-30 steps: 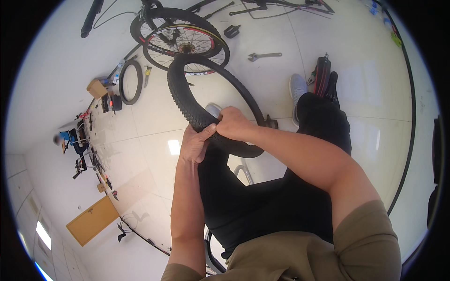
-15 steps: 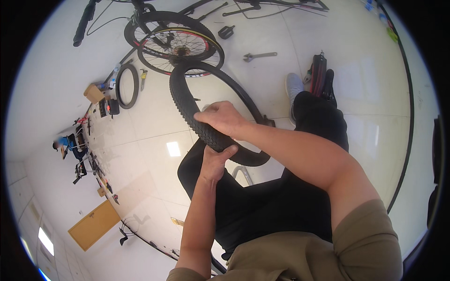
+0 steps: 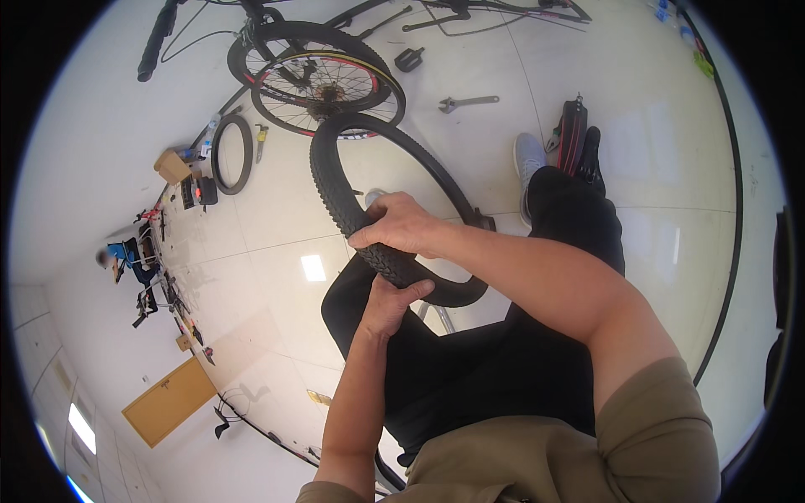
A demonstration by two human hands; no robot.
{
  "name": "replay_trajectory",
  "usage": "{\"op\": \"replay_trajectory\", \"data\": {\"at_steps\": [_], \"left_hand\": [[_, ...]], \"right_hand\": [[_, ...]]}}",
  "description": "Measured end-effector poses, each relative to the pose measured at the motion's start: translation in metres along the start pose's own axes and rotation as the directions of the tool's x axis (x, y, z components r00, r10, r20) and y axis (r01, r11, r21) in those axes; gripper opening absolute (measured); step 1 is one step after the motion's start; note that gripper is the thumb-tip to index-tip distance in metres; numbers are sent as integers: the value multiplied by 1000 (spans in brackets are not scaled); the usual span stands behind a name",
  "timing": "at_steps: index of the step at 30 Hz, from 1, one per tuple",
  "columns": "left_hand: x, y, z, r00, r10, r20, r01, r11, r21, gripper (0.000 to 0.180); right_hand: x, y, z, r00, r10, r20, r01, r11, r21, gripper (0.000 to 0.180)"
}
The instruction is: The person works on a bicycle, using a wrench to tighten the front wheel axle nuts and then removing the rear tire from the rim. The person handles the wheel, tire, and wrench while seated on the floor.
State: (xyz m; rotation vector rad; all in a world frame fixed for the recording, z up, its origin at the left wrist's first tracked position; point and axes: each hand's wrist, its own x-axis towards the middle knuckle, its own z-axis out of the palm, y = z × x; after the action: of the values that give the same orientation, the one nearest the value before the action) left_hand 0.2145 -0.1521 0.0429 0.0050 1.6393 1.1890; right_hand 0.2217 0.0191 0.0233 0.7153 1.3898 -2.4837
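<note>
A black knobby bicycle tire (image 3: 334, 186) is held up in front of me, tilted above my lap. My right hand (image 3: 398, 225) grips its near left side, the thumb and fingers wrapped over the tread. Just below, my left hand (image 3: 391, 303) is closed around the bottom stretch of the tire, thumb lying across the tread. Whether an inner tube sits inside cannot be made out. Close behind the tire's top lies a spoked bicycle wheel (image 3: 369, 67) with red markings on its rim and a rear cog cluster.
An adjustable wrench (image 3: 468, 103) and a black pedal (image 3: 409, 59) lie on the tiled floor beyond. A red-black bag (image 3: 573, 134) is beside my right shoe. At left are another tire (image 3: 231, 156), a cardboard box (image 3: 172, 167) and a seated person (image 3: 126, 256) farther off.
My right hand has slid a little down along the tire, nearer my left hand. The tire and left hand have shifted slightly toward the right and downward.
</note>
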Motion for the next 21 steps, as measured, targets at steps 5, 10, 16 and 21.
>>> {"op": "replay_trajectory", "data": {"at_steps": [5, 10, 16, 21], "left_hand": [[0, -6, -7, 999, 26, 47, -31, 993, 110, 59], [-1, 26, -29, 972, 222, 72, -175, 898, -405, 91], [41, 65, -62, 985, 93, -148, -144, 911, -386, 60], [44, 70, -66, 991, 39, -125, -89, 899, -428, 42]], "right_hand": [[2, 2, 1, 995, 64, 83, -75, 988, 132, 46], [2, 2, -2, 979, 123, 160, -156, 965, 209, 45], [-9, 7, 2, 955, 125, 270, -121, 992, -29, 47], [-7, 13, 3, 965, 101, 243, -62, 985, -163, 55]]}}
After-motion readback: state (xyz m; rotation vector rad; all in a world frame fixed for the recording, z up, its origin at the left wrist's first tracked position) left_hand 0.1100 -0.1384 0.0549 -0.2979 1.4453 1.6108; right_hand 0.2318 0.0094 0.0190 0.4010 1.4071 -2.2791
